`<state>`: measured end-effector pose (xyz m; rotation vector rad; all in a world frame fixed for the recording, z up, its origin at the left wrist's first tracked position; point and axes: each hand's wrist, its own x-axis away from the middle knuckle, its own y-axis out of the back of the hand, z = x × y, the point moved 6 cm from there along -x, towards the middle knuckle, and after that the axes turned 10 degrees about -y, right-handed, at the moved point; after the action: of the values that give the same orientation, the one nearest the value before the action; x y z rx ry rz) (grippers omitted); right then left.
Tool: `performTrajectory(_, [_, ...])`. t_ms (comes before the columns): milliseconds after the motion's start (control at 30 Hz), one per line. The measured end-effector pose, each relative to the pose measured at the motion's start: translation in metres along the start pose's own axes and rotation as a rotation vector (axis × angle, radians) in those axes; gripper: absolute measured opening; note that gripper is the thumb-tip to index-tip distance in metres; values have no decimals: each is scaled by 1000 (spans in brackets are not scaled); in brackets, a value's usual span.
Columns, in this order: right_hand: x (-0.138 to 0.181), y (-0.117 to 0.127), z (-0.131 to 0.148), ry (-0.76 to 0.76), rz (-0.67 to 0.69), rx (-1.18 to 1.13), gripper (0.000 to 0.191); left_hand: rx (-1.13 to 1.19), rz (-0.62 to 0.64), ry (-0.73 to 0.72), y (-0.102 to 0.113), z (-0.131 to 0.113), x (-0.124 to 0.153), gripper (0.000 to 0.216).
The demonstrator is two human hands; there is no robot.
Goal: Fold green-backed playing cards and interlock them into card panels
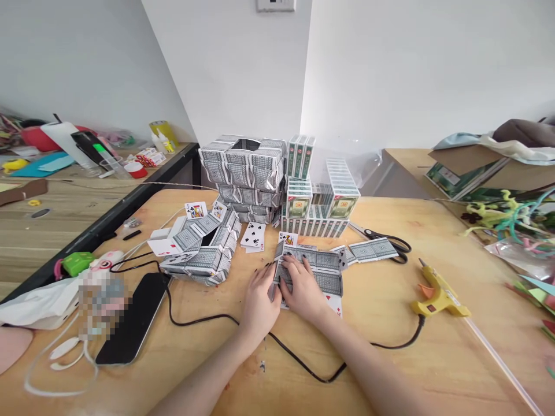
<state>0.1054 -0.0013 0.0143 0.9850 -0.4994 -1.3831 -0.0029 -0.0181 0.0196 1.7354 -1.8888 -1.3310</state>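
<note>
In the head view a panel of joined playing cards, grey patterned backs up, lies in front of me. My left hand is closed on its left edge, where a card flap stands up. My right hand lies across the panel's left part, fingers bent and gripping near the same edge; its thumb is close to my left fingers. Face-up cards stick out under the panel's near right corner. Loose cards lie just beyond my hands. What the fingertips press underneath is hidden.
A stacked box of cards and boxed card decks stand behind. An open card box is left. Right are card strips, scissors and a yellow glue gun; its black cord crosses near my forearms. A phone lies left.
</note>
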Motion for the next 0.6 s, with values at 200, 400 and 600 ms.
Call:
performTrajectory(200, [-1,3,-6,-76,-19,-163,52,-90,74,-28,-9,-6,3,52])
performTrajectory(400, [-1,5,-5,-79,-22,-191,55,-212,149,-75,-19,-17,2,52])
performTrajectory(600, [-1,5,-5,-78,-2,-194,51,-310,153,-122,-21,-26,0,52])
